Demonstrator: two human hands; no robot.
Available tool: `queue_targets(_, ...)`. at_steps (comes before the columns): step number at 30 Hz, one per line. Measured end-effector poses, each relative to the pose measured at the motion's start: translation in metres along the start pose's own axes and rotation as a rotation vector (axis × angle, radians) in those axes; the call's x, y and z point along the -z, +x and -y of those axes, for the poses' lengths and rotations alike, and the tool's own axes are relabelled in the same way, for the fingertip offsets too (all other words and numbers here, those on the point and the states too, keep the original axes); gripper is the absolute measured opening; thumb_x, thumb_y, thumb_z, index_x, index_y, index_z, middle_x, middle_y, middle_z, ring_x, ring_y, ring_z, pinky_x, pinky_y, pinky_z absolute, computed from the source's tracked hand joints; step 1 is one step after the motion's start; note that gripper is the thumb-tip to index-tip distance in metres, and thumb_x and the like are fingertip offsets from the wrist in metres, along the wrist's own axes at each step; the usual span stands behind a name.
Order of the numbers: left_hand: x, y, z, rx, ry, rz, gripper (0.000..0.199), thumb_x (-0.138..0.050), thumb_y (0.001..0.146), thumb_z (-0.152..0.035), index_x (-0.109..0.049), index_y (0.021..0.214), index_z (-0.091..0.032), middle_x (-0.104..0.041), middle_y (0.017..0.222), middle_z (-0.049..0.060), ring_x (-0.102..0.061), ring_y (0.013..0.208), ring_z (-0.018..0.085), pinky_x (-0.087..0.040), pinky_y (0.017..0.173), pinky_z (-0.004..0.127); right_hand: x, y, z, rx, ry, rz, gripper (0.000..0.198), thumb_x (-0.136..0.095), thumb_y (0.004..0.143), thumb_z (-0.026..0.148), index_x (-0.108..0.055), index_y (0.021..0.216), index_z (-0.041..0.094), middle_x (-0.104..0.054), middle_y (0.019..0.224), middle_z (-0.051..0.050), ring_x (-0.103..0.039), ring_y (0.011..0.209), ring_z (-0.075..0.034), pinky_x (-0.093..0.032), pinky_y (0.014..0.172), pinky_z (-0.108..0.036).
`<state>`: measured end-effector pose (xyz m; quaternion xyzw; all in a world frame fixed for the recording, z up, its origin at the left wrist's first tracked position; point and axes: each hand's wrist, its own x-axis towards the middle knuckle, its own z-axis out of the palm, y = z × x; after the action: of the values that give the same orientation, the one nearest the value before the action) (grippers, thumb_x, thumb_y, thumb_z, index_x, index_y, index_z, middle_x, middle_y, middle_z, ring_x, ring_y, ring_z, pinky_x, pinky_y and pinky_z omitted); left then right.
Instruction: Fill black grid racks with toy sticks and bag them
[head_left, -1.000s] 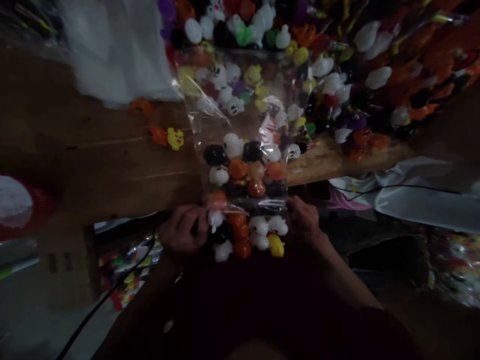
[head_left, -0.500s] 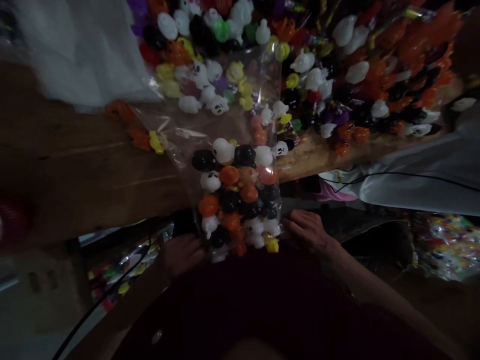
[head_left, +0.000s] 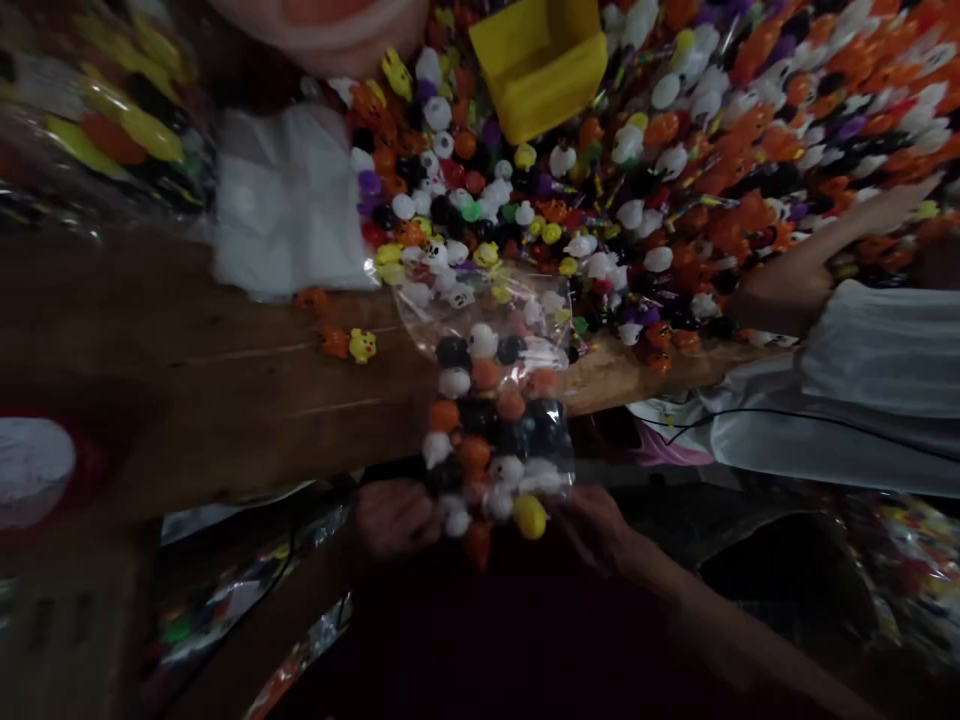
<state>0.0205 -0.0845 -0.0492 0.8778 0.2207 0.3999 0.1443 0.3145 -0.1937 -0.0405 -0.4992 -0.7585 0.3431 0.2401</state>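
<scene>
A clear plastic bag (head_left: 409, 325) filled with small orange, black, white and yellow toy figures hangs over the table's near edge, close to my body. My left hand (head_left: 397, 517) is closed at the bag's lower left side, its fingers curled and dim. At the lower right side my right hand (head_left: 596, 520) is closed on the bag's edge, with its fingertips partly hidden. A yellow toy (head_left: 530, 517) shows low in the bag, between the hands. The bag's upper end lies on the wooden table, against loose toys.
Loose toys (head_left: 735, 240) are heaped across the back and right of the wooden table (head_left: 187, 390). A yellow scoop-like container (head_left: 540, 70) lies on them. White plastic sheets (head_left: 292, 200) lie at left. A co-worker's arm (head_left: 817, 250) reaches in from the right. A black cable (head_left: 795, 412) runs there.
The view has tilted up, bringing in the yellow container and the co-worker's arm. The bag's upper part has sunk and folded lower. Both hands stay at its lower sides.
</scene>
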Motion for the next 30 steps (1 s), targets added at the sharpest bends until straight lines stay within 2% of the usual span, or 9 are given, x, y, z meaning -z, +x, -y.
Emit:
queue_targets(4,0.002,0.029,0.034,0.103,0.187,-0.042,0.031,-0.057,0.095,-0.014,-0.044,0.067,-0.021,-0.042,0.054,-0.006,-0.04,0.047,0.01,-0.026,0.05,0.029,0.01,0.072,-0.014,0.079,-0.072,-0.28,0.021,-0.045,0.103,0.027,-0.064,0.099,0.018,-0.064,0.071,-0.001,-0.055,0.056,-0.011,-0.041,0.056,-0.022)
queue_targets(8,-0.004,0.041,0.055,0.331,0.414,-0.102,0.032,-0.049,0.098,-0.022,-0.042,0.067,-0.021,-0.045,0.055,-0.004,-0.045,0.048,0.012,-0.026,0.052,0.029,0.022,0.121,-0.041,0.023,-0.28,-0.385,0.03,-0.043,0.103,0.035,-0.063,0.09,0.018,-0.064,0.072,-0.004,-0.056,0.059,-0.015,-0.039,0.057,-0.025)
queue_targets(11,-0.009,0.033,0.052,0.421,0.454,-0.109,0.029,-0.045,0.098,-0.024,-0.045,0.069,-0.021,-0.051,0.059,-0.001,-0.051,0.054,0.014,-0.031,0.056,0.029,0.03,0.115,-0.048,-0.046,-0.515,-0.467,0.025,-0.047,0.101,0.031,-0.062,0.085,0.018,-0.063,0.071,-0.004,-0.055,0.06,-0.015,-0.035,0.058,-0.027)
queue_targets(14,-0.016,0.019,0.039,0.403,0.484,-0.132,0.023,-0.047,0.098,-0.024,-0.052,0.076,-0.021,-0.057,0.067,0.002,-0.055,0.061,0.016,-0.038,0.06,0.029,0.028,0.087,-0.047,-0.096,-0.657,-0.598,0.026,-0.048,0.1,0.028,-0.061,0.08,0.018,-0.06,0.066,-0.004,-0.054,0.058,-0.014,-0.033,0.059,-0.027)
queue_targets(17,-0.022,0.017,0.028,0.303,0.449,-0.267,0.016,-0.054,0.096,-0.029,-0.059,0.104,-0.017,-0.067,0.095,0.01,-0.065,0.089,0.022,-0.05,0.08,0.033,0.018,0.062,-0.043,-0.182,-0.69,-0.701,0.034,-0.046,0.102,0.032,-0.059,0.074,0.018,-0.055,0.057,-0.001,-0.046,0.05,-0.012,-0.027,0.054,-0.027)
queue_targets(20,-0.023,0.029,0.026,0.172,0.349,-0.295,0.052,-0.062,0.092,-0.042,-0.051,0.134,-0.014,-0.061,0.13,0.019,-0.058,0.123,0.032,-0.049,0.104,0.049,0.008,0.046,-0.033,-0.2,-0.592,-0.647,0.039,-0.046,0.103,0.031,-0.054,0.067,0.019,-0.049,0.051,0.002,-0.038,0.044,-0.009,-0.025,0.049,-0.025)
queue_targets(22,-0.023,0.041,0.03,0.106,0.321,-0.239,0.058,-0.068,0.09,-0.047,-0.052,0.135,-0.015,-0.061,0.13,0.018,-0.058,0.122,0.031,-0.05,0.105,0.047,0.002,0.042,-0.021,-0.101,-0.457,-0.476,0.039,-0.049,0.102,0.029,-0.053,0.064,0.02,-0.05,0.052,0.003,-0.038,0.044,-0.008,-0.027,0.048,-0.023)
queue_targets(26,-0.026,0.059,0.041,0.138,0.358,-0.205,0.015,-0.067,0.095,-0.029,-0.068,0.105,-0.018,-0.066,0.102,0.007,-0.064,0.094,0.017,-0.052,0.085,0.027,-0.005,0.058,0.001,0.1,-0.134,-0.184,0.02,-0.052,0.101,0.023,-0.069,0.093,0.018,-0.07,0.076,-0.003,-0.06,0.063,-0.012,-0.042,0.06,-0.022)
queue_targets(30,-0.035,0.066,0.044,0.131,0.388,-0.214,0.009,-0.066,0.096,-0.026,-0.072,0.095,-0.02,-0.067,0.091,0.004,-0.062,0.086,0.017,-0.049,0.08,0.029,0.001,0.104,-0.001,0.065,-0.073,-0.186,0.023,-0.055,0.1,0.03,-0.072,0.102,0.015,-0.074,0.085,-0.007,-0.065,0.075,-0.016,-0.048,0.07,-0.025)
